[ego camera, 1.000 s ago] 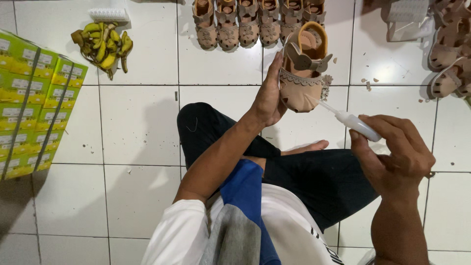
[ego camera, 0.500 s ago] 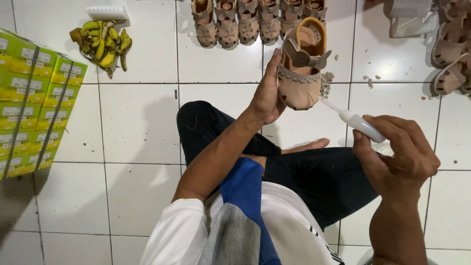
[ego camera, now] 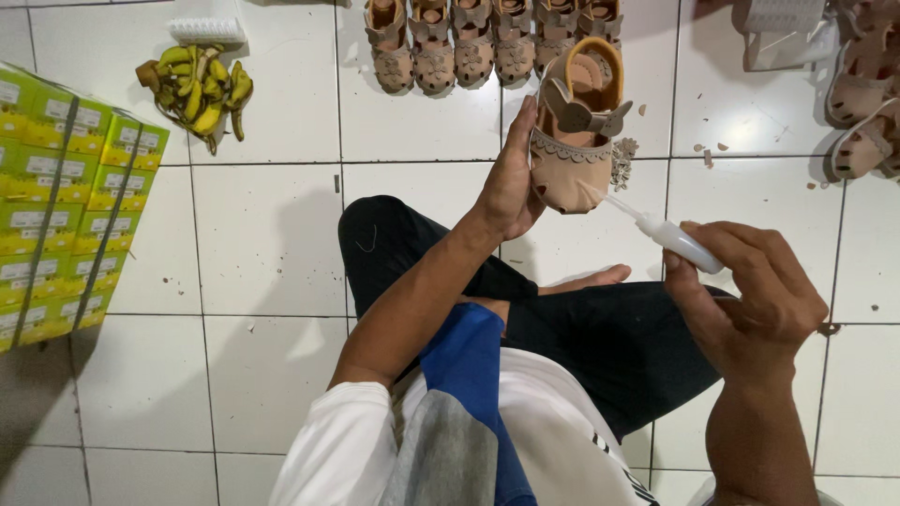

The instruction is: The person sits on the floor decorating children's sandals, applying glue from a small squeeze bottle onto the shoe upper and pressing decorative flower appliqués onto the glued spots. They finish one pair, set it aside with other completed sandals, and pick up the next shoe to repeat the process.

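Stacked green-and-yellow boxes (ego camera: 66, 201) and a banana bunch (ego camera: 197, 91) lie well left of the left hand (ego camera: 511, 178), which clasps a small tan shoe (ego camera: 577, 126) toe-down above the white tiled floor (ego camera: 262, 244). The right hand (ego camera: 750, 295), lower right, grips a white glue bottle (ego camera: 670, 239), nozzle touching the shoe's toe.

Tan child's sandal (ego camera: 574, 131) held upright, white glue bottle (ego camera: 667, 236) nozzle touching
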`<control>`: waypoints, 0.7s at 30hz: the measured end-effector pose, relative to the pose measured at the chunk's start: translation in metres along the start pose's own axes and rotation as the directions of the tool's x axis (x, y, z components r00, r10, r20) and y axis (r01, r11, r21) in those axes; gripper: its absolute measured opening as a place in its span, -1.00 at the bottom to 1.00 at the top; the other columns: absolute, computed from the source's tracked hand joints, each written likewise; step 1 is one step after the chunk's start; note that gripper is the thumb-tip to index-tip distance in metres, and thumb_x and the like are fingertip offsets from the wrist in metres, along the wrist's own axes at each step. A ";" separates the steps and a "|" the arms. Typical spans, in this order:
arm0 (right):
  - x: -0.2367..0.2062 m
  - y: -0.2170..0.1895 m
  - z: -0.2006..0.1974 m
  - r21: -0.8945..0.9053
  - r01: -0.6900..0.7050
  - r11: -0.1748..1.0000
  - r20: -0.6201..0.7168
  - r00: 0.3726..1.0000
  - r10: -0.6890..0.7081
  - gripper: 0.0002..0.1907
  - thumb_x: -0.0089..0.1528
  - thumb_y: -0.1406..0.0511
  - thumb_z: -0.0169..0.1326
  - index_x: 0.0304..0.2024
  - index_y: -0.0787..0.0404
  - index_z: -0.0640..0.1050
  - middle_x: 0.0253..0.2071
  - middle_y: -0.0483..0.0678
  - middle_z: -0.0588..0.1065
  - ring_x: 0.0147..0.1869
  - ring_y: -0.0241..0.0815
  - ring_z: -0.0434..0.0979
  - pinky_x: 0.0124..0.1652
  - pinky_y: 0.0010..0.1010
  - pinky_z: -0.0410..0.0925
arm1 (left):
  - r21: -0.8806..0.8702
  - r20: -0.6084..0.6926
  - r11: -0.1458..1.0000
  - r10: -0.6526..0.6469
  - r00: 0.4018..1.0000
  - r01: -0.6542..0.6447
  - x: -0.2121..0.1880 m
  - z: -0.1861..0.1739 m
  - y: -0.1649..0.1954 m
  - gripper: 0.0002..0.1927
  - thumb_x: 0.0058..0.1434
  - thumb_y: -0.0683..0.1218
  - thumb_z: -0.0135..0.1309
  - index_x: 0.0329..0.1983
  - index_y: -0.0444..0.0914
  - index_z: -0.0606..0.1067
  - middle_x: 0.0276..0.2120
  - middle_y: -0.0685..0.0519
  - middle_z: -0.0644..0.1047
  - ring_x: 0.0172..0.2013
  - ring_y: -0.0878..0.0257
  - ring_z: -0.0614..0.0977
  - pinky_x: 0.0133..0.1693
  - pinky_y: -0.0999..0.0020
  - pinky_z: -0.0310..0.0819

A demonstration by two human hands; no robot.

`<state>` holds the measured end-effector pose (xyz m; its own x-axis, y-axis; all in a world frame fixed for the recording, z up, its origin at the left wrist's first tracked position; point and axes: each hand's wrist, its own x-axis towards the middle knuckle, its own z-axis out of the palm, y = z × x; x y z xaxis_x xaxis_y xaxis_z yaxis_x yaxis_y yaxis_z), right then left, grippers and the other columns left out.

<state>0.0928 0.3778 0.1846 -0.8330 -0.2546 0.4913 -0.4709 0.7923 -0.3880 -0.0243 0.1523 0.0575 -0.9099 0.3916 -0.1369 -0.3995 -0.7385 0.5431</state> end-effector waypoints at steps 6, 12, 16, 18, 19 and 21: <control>0.000 -0.002 0.002 0.033 -0.032 0.999 -0.019 0.999 0.033 -0.79 0.31 0.41 0.38 -0.06 0.36 0.62 -0.14 0.13 0.61 -0.07 -0.10 0.68 -0.20 -0.48 0.56 | -0.012 0.008 1.000 0.014 1.000 -0.014 -0.001 0.002 0.003 -0.31 0.54 0.30 -0.40 0.54 -0.21 0.09 0.33 -0.08 0.36 0.29 0.12 0.46 0.30 0.14 0.45; -0.004 0.017 0.007 0.296 -0.136 0.945 -0.152 0.970 0.188 -0.82 0.33 0.42 0.33 -0.07 0.37 0.61 -0.11 0.05 0.57 -0.09 -0.20 0.65 -0.23 -0.48 0.54 | 0.007 0.001 1.000 -0.002 1.000 0.002 0.001 0.004 0.008 -0.28 0.50 0.32 -0.38 0.50 -0.24 0.10 0.29 -0.11 0.38 0.25 0.09 0.50 0.20 0.12 0.56; -0.015 0.073 0.028 0.734 -0.243 0.635 -0.171 0.838 0.519 -0.85 0.38 0.42 0.26 -0.03 0.37 0.61 -0.07 -0.02 0.50 -0.10 -0.28 0.58 -0.20 -0.45 0.54 | 0.011 0.083 0.998 0.068 0.994 -0.069 -0.002 -0.002 0.018 -0.30 0.54 0.33 -0.36 0.45 -0.28 0.17 0.20 -0.17 0.45 0.16 0.03 0.56 0.06 0.06 0.62; -0.024 0.107 0.057 0.767 -0.319 0.557 -0.135 0.768 0.626 -0.87 0.41 0.42 0.24 -0.02 0.35 0.59 -0.10 -0.03 0.55 -0.08 -0.28 0.62 -0.10 -0.43 0.59 | -0.002 0.025 0.998 0.060 0.998 -0.060 -0.004 -0.005 0.020 -0.31 0.54 0.32 -0.35 0.45 -0.28 0.20 0.20 -0.15 0.46 0.16 0.04 0.56 0.12 0.08 0.61; -0.025 0.127 0.074 0.718 -0.413 0.560 -0.119 0.720 0.683 -0.86 0.37 0.41 0.22 -0.05 0.31 0.55 -0.13 -0.03 0.59 -0.09 -0.28 0.64 -0.05 -0.44 0.61 | -0.005 0.000 0.998 0.056 0.998 -0.056 -0.002 -0.005 0.022 -0.31 0.54 0.31 -0.34 0.45 -0.28 0.22 0.20 -0.14 0.46 0.16 0.05 0.57 0.16 0.08 0.61; -0.033 0.160 0.113 0.696 -0.488 0.526 -0.047 0.700 0.712 -0.81 0.35 0.37 0.27 -0.07 0.30 0.54 -0.19 -0.04 0.57 -0.17 -0.32 0.56 -0.14 -0.54 0.48 | -0.043 -0.043 0.998 0.049 0.998 -0.051 -0.001 -0.006 0.022 -0.34 0.54 0.29 -0.32 0.46 -0.25 0.22 0.24 -0.09 0.45 0.18 0.09 0.57 0.18 0.12 0.60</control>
<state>0.0126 0.4503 0.0183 -0.9053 0.4119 0.1040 -0.0431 0.1546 -0.9870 -0.0326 0.1329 0.0647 -0.9324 0.3308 -0.1456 -0.3571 -0.7805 0.5131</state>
